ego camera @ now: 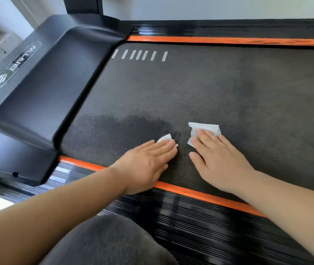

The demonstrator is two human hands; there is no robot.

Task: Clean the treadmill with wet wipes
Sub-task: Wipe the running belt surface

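While two wet wipes lie pressed against the treadmill belt (229, 88), the cleaning is happening at the belt's near edge, close to its front end. The left wipe (164, 139) is bunched small and peeks out from under the fingertips of the left hand (148, 163). The right wipe (204, 129) is spread wider, its creased far edge showing beyond the fingers of the right hand (221, 159).

Both hands are flat and open, fingers straight and together, palms down. Neither grips its wipe; each pins it to the belt by pressure alone. That probably suits the textured surface, since a flat palm spreads the force and drags the cloth across a broad swath.

Just beyond the left hand lies a darker damp patch (133, 125), which suggests that part is already wiped, while the greyer, duller belt to the right looks untreated.

Both forearms cross the near orange strip (190, 192) and the ribbed side rail (190, 219) to reach in. A row of white bars (139, 55) marks the belt near the black motor cover (43, 83). A grey-clad knee (104, 243) sits at the bottom edge, so the person seems to crouch alongside.
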